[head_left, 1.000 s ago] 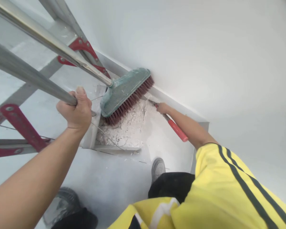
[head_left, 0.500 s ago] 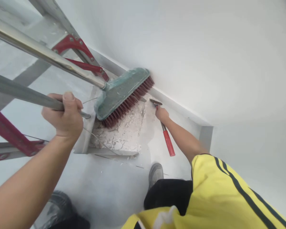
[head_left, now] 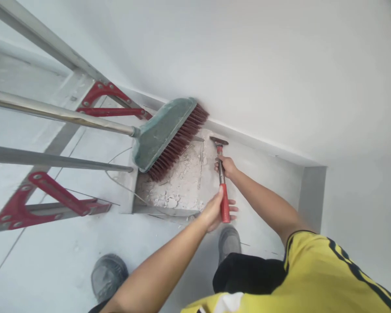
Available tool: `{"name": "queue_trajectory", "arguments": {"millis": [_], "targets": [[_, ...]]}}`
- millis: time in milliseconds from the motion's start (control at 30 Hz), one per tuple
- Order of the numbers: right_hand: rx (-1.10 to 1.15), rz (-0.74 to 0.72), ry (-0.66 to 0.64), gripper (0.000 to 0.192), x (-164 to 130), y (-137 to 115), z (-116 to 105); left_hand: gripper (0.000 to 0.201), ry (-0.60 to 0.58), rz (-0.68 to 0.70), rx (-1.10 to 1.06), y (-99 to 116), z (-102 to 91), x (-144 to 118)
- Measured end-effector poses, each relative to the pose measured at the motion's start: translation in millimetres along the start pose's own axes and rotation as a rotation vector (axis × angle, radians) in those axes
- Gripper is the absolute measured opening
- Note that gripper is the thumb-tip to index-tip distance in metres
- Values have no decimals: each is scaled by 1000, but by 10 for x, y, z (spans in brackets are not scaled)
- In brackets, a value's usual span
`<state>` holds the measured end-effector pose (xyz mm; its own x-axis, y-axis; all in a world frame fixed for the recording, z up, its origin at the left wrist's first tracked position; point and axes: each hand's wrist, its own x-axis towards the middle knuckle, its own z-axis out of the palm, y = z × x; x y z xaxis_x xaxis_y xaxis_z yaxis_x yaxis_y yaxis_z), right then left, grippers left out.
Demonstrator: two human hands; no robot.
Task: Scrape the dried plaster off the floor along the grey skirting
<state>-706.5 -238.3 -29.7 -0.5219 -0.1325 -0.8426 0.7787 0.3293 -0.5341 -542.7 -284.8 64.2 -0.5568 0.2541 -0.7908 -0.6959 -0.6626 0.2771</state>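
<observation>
A scraper (head_left: 226, 204) with a dark flat head, a metal shaft and a red grip is held low over the floor near the wall. My right hand (head_left: 227, 167) is closed around its shaft, just below the head. My left hand (head_left: 214, 211) is at the red grip, thumb along it and fingers reaching past its far side. Left of the scraper, a green broom head (head_left: 166, 130) with dark red bristles rests over a metal dustpan (head_left: 164, 210). White rubble and dust (head_left: 179, 182) lie in the pan, partly hidden by the broom.
A stepladder (head_left: 68, 117) with red braces (head_left: 58, 193) stands on the left. The broom pole (head_left: 58, 113) and dustpan handle (head_left: 58, 160) cross in front of it. A white wall (head_left: 263, 78) with a baseboard (head_left: 257, 145) runs along the right. My shoes (head_left: 108, 276) are on the floor below.
My left hand has let go of the dustpan handle and moved right to the scraper's red grip. The scraper has turned more upright in view, and the camera view has shifted.
</observation>
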Motion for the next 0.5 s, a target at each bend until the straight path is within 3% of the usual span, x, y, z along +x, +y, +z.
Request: {"name": "queue_trajectory", "arguments": {"millis": [33, 100, 167, 267, 367, 500], "targets": [[-13, -6, 11, 23, -23, 19, 10, 49, -34, -52, -138, -49, 111, 43], [-134, -27, 66, 21, -43, 27, 37, 49, 37, -86, -245, -69, 252, 41], [-294, -11, 94, 22, -18, -28, 74, 47, 145, -133, -240, 15, 342, 1], [-358, -35, 92, 19, 68, -180, 124, 43, 173, -165, -198, 217, 446, 3], [-348, -75, 85, 22, 110, -228, 145, 46, 179, -140, -158, 272, 450, 19], [-427, -7, 84, 30, 135, -131, 155, 48, 199, -161, -14, 160, 298, 20]]}}
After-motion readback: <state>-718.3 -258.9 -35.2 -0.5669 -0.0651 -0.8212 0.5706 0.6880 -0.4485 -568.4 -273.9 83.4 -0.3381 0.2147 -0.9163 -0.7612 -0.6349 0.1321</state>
